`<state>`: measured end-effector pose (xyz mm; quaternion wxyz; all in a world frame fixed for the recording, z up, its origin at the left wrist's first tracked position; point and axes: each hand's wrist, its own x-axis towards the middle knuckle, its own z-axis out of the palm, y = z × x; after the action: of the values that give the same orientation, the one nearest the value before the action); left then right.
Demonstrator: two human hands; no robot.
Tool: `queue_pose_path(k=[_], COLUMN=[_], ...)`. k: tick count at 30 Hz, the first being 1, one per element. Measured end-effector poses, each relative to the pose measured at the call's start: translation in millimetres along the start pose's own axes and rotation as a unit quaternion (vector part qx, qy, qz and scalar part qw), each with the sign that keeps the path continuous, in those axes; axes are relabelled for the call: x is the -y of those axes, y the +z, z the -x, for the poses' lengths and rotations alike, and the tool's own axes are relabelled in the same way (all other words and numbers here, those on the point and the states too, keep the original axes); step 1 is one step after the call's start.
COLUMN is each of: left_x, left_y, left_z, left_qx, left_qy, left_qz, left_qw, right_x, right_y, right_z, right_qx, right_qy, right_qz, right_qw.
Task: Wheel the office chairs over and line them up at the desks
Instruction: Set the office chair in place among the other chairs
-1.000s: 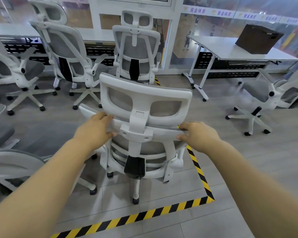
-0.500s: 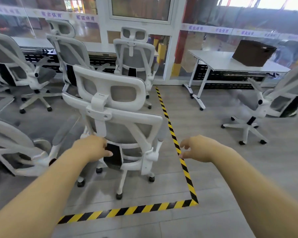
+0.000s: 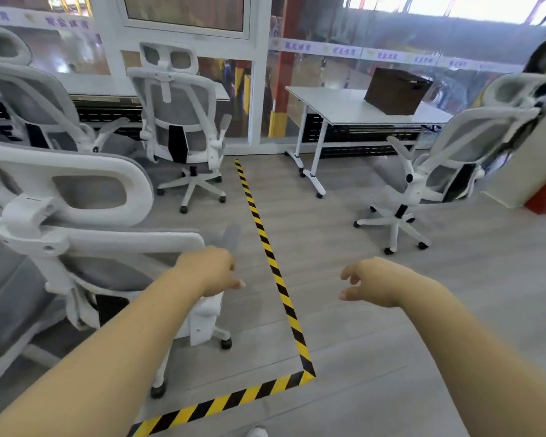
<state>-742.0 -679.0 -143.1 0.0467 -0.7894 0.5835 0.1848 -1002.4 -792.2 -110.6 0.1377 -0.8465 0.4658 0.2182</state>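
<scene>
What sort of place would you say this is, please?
Probably an office or training room beside a sports hall: white mesh office chairs, a white desk by the glass wall, and hazard tape on the floor.

Bare forearms, no sleeves, no watch or rings on left hand (image 3: 213, 270) or right hand (image 3: 374, 283).

Just one wide head cam, looking forward and down over both arms at the floor (image 3: 344, 234), chairs close by.

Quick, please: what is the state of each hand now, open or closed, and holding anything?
Left hand: open, fingers loosely curled, holding nothing.
Right hand: open, fingers loosely curled, holding nothing.
</scene>
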Motion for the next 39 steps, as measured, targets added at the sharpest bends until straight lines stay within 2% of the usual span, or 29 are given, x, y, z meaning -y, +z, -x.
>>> queue_pose_path(k=[6, 12, 17, 30, 39], left_x=[-29.2, -43.7, -40.7, -21.1, 35.5], left_y=[-45.5, -91.1, -106.2, -161.4, -193.0], left_z=[-108.9, -202.4, -269.3, -425.2, -491.8], left_qx=[-0.027, -0.051, -0.029, -0.041, -0.045], left_qy=[0.024, 0.0, -0.017, -0.183, -0.292], left_qz=[-0.017, -0.019, -0.005, 0.069, 0.12], left_qw=[0.999, 0.999, 0.999, 0.98, 0.948], right_x=[-56.9, -95.1, -113.7, -150.9, -102.6], right_y=[-53.9, -117.0, -149.8, -276.2, -356.3], right_z=[-68.8, -145.4, -214.2, -431.3, -567.7], right_qx=[-0.025, -0.056, -0.049, -0.042, -0.043], right_qy=[0.028, 0.033, 0.005, -0.137, -0.24], right_qz=[-0.008, -0.009, -0.004, 0.083, 0.134], right_qw=[0.999, 0.998, 0.999, 0.986, 0.96])
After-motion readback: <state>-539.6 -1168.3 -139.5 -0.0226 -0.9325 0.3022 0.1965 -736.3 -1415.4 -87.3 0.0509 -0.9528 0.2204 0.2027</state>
